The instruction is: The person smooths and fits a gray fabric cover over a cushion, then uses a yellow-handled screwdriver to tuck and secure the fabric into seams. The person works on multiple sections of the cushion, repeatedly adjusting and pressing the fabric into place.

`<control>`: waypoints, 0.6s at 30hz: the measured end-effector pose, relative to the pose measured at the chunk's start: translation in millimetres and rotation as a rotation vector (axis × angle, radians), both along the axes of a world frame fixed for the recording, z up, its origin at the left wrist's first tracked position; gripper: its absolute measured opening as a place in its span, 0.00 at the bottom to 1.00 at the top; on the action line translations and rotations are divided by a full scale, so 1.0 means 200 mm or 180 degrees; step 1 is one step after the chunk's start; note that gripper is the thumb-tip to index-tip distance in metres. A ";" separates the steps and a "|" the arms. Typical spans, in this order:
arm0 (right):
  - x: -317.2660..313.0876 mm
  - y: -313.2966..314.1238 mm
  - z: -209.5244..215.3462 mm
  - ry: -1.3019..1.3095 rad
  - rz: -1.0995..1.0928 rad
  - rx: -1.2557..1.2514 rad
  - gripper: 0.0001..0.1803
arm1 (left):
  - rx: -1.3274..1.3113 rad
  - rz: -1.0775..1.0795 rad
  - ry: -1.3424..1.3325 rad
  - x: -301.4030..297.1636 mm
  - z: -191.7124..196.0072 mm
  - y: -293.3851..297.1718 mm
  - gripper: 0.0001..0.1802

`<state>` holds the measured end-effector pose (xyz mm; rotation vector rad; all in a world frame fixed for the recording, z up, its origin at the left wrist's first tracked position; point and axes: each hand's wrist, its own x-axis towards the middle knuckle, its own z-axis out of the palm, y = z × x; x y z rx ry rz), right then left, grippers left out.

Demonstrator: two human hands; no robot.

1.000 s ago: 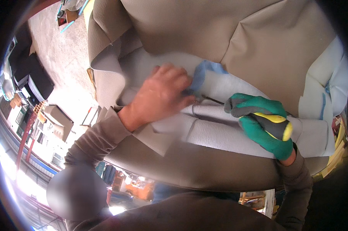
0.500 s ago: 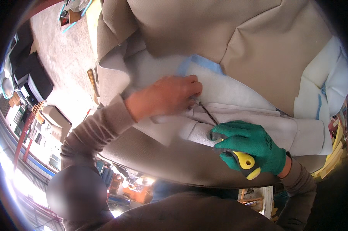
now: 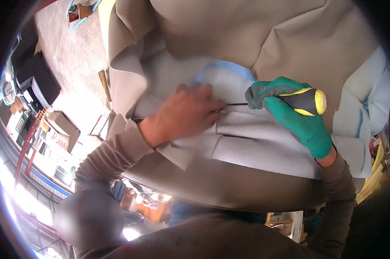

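My right hand point(image 3: 305, 123), in a green glove with grey fingertips, is closed round the yellow-and-black handle of a screwdriver point(image 3: 302, 102). Its thin dark shaft lies nearly level and points left to the fingertips of my left hand point(image 3: 180, 113). That hand is bare, slightly blurred, with its fingers curled together; what they pinch is hidden. Both hands are over the pale grey backing point(image 3: 264, 144) of a folded taupe upholstery cover point(image 3: 203, 32). A blue strip point(image 3: 230, 68) runs along white padding point(image 3: 234, 88) just beyond the fingers.
Loose white padding point(image 3: 356, 93) hangs at the right of the cover. A wooden-handled brush-like tool point(image 3: 103, 85) lies at its left edge. On the left, the concrete floor point(image 3: 65, 47) stretches toward dark panels and furniture parts. Yellow strips point(image 3: 369, 166) are at the lower right.
My right hand has risen and turned, swinging the screwdriver handle up and to the right, so the shaft is now nearly level. My left hand has shifted slightly left.
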<state>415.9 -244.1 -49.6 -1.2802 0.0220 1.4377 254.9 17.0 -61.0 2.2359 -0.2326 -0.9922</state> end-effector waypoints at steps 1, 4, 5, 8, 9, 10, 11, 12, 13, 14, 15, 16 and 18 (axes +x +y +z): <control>-0.02 0.00 -0.01 0.0041 -0.0058 -0.0026 0.10 | 0.0110 -0.0090 -0.0084 0.00 0.00 0.00 0.15; -0.06 -0.01 -0.03 -0.0161 -0.0223 0.0092 0.09 | 0.0248 -0.0154 -0.0215 -0.01 -0.01 -0.02 0.13; -0.07 -0.02 -0.04 -0.0184 -0.0257 0.0181 0.09 | 0.0201 -0.0190 -0.0223 -0.01 -0.02 -0.02 0.13; -0.09 -0.03 -0.08 -0.0311 -0.0312 0.0366 0.09 | 0.0160 -0.0324 -0.0206 0.00 -0.06 -0.02 0.13; -0.09 -0.04 -0.08 -0.0334 -0.0210 0.0304 0.09 | 0.0208 -0.0395 -0.0170 0.01 -0.07 -0.02 0.13; -0.10 -0.04 -0.09 -0.0227 -0.0317 0.0339 0.09 | 0.0226 -0.0435 -0.0145 0.01 -0.08 -0.02 0.13; -0.10 -0.04 -0.09 -0.0065 -0.0297 0.0263 0.09 | 0.0191 -0.0378 -0.0206 0.01 -0.08 -0.02 0.12; -0.11 -0.04 -0.10 -0.0045 -0.0367 0.0301 0.10 | 0.0125 -0.0283 -0.0268 0.00 -0.09 -0.02 0.12; -0.12 -0.04 -0.10 -0.0015 -0.0349 0.0264 0.10 | 0.0101 -0.0188 -0.0289 0.00 -0.09 -0.02 0.11; -0.13 -0.03 -0.11 -0.0134 -0.0429 0.0343 0.10 | 0.0051 -0.0103 -0.0427 0.00 -0.09 -0.02 0.09; -0.14 -0.02 -0.11 -0.0228 -0.0411 0.0423 0.10 | 0.0027 -0.0028 -0.0508 -0.01 -0.09 -0.02 0.08; -0.15 -0.01 -0.12 -0.0326 -0.0410 0.0429 0.10 | -0.0032 0.0019 -0.0569 -0.01 -0.09 -0.02 0.08; -0.16 -0.01 -0.12 -0.0482 -0.0144 0.0417 0.11 | 0.0011 -0.0060 -0.0525 -0.01 -0.09 -0.01 0.08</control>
